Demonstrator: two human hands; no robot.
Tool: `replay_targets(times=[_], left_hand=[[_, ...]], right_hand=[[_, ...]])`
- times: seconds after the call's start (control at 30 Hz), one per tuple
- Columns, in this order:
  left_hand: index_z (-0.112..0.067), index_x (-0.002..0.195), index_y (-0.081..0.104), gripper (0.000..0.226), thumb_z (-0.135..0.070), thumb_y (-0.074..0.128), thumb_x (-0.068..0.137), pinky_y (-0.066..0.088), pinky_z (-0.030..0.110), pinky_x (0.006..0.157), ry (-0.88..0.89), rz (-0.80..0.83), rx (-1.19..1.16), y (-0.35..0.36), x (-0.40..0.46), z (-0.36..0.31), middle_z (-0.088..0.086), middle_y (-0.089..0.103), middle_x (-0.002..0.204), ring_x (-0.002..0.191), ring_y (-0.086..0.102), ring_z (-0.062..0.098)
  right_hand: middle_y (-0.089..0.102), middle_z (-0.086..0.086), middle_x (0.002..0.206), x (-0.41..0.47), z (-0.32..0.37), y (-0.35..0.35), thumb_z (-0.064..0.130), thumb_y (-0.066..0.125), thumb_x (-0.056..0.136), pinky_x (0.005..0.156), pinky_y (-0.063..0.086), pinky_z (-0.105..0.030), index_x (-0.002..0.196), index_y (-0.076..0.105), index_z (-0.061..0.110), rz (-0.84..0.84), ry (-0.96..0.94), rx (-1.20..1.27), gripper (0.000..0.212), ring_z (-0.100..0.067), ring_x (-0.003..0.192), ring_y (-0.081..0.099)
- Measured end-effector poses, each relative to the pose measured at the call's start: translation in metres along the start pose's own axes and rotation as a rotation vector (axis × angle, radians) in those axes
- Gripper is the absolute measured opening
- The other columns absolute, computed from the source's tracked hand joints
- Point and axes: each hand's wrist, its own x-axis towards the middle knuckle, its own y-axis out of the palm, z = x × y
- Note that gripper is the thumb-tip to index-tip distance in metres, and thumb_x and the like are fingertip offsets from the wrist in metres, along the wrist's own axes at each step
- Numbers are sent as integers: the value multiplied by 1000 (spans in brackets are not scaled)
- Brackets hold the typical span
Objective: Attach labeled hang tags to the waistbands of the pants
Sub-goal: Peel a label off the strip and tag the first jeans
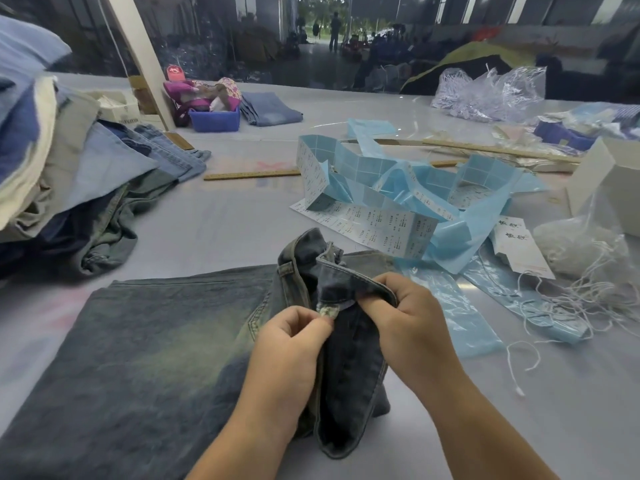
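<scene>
Faded denim pants [145, 358], waistband [349, 282] folded open, pinched by both hands' fingers [311, 323].

The jeans [138, 358] run off the near and left edges. The print on the label strip [374, 230] is too small to read. The small pale tag [328, 311] is mostly hidden between the pinching fingers [311, 323].

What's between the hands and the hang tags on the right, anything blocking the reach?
Nothing solid. The hang tags lie right of the jeans, with only blue label backing strips and loose white strings around them. Both the left hand and right hand are pinching the waistband.
</scene>
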Motion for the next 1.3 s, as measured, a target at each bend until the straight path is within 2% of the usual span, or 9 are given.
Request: replay_targets(times=[0.13, 0.3, 0.47, 0.57, 0.67, 0.83, 0.93, 1.13, 1.3], left_hand=[[-13, 58, 63, 31, -8, 65, 89, 39, 10, 40, -39, 65, -148, 5, 0, -9, -6, 57, 50, 42, 51, -2], [-11, 71, 69, 13, -12, 70, 84, 44, 13, 43, -76, 87, -268, 10, -2, -11, -5, 62, 56, 45, 57, 2], [-18, 65, 67, 22, -37, 78, 63, 48, 22, 49, -157, 93, -287, 7, -4, -16, -1, 63, 62, 54, 58, 10], [-23, 59, 70, 25, -23, 71, 84, 45, 18, 54, -181, 65, -206, 2, -1, -16, -1, 65, 67, 63, 57, 10], [-23, 58, 73, 35, -11, 64, 90, 45, 13, 49, -188, 79, -202, -4, -2, -16, 2, 71, 71, 61, 64, 7], [-18, 58, 74, 22, -10, 73, 79, 46, 12, 46, -161, 59, -260, -6, -6, -12, 9, 71, 69, 55, 65, 9], [-11, 65, 75, 5, -16, 75, 63, 53, 16, 54, -192, 88, -343, -8, -7, -6, 12, 71, 70, 57, 65, 13], [-9, 73, 76, 14, -18, 73, 63, 54, 19, 62, -235, 150, -372, -12, -9, 4, 15, 73, 79, 63, 65, 15], [-16, 72, 79, 9, -19, 75, 64, 51, 25, 71, -224, 125, -358, -6, -13, 11, 12, 75, 80, 66, 65, 13]], right_hand=[[60, -14, 69, -7, -4, 4, 14, 65, 90, 55, 44, -38, 75, 62, 6, -20, 36, 70, 17, -14, 60, 51], [54, -24, 70, -12, -5, 1, 33, 62, 93, 58, 43, -46, 75, 57, -5, -22, -22, 102, 43, -35, 64, 50], [48, -9, 64, -17, -3, 6, 38, 59, 89, 58, 38, -32, 68, 53, 1, -59, -153, 35, 44, -23, 63, 46], [49, -6, 68, -20, -6, 8, 31, 57, 89, 61, 39, -29, 67, 55, 0, -38, -224, 29, 39, -19, 66, 48], [51, -3, 69, -22, -10, 6, 28, 56, 91, 61, 40, -24, 66, 57, 4, -70, -235, 32, 34, -18, 66, 48], [47, 6, 63, -24, -15, 8, 30, 56, 90, 58, 36, -19, 63, 52, 11, -154, -182, 24, 34, -12, 62, 45], [44, 9, 61, -23, -18, 8, 33, 56, 90, 57, 34, -17, 62, 49, 15, -188, -153, 34, 34, -9, 60, 43], [56, -13, 71, -25, -19, 8, 39, 55, 89, 64, 44, -38, 73, 58, 4, -187, -106, 90, 38, -28, 69, 52], [60, -19, 74, -28, -20, 5, 43, 56, 92, 65, 48, -49, 79, 61, 1, -178, -62, 97, 44, -36, 73, 55]])
